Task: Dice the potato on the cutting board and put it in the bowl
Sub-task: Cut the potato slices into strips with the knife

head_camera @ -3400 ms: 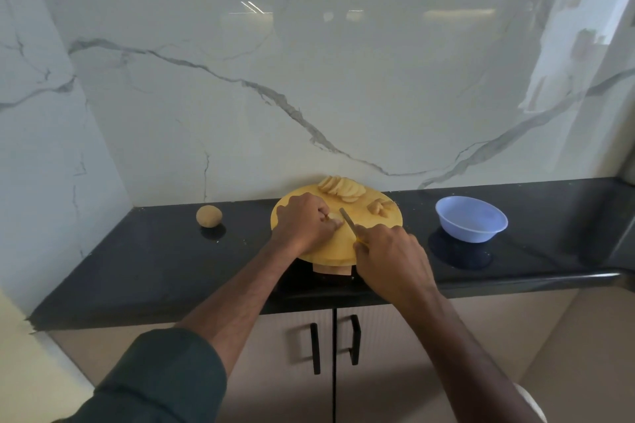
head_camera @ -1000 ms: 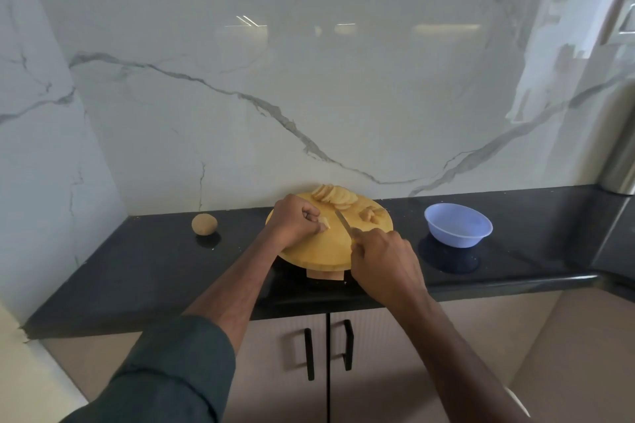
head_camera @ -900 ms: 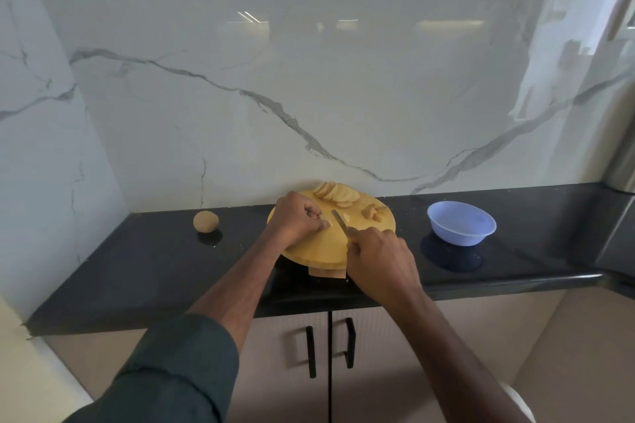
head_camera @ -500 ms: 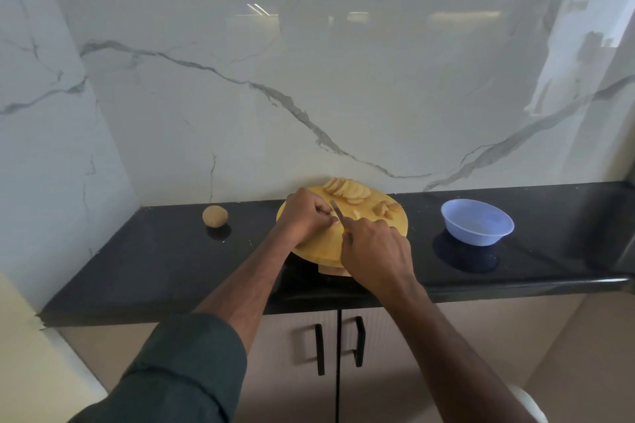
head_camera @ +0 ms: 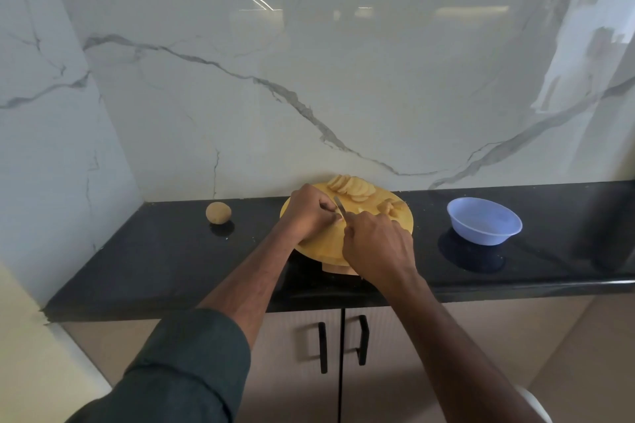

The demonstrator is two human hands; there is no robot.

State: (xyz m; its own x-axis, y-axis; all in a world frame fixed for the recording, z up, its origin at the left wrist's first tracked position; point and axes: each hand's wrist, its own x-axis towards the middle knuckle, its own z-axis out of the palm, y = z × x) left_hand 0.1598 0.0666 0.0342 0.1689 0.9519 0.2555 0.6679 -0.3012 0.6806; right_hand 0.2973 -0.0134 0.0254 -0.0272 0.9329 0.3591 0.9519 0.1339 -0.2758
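We are cutting a potato on the round cutting board (head_camera: 319, 244). Our left hand (head_camera: 311, 216) curls its fingers down over a small potato piece (head_camera: 338, 217) and holds it in place near the middle of the board. Only a bit of the piece peeks out by the fingertips, so we cannot tell which way its long side runs.

Our right hand (head_camera: 376, 244) is closed around the handle of the knife (head_camera: 340, 208). The blade points away from us and a little to the left. It sits just to the right of the left fingertips, right at the piece. That is the thing to watch. The knife and the fingers are very close, so we think the next cut must come down beside the fingers, not on them.

At the back of the board lies a row of round potato slices (head_camera: 350, 187). A few small cut potato bits (head_camera: 391, 208) sit on the right side of the board.

The blue bowl (head_camera: 484, 220) stands on the dark counter (head_camera: 154, 251), well to the right of the board. The right hand is the nearer one to it. We see no potato in it yet, so much of the job is left.

A whole potato (head_camera: 218, 212) waits on the counter, to the left of the board.
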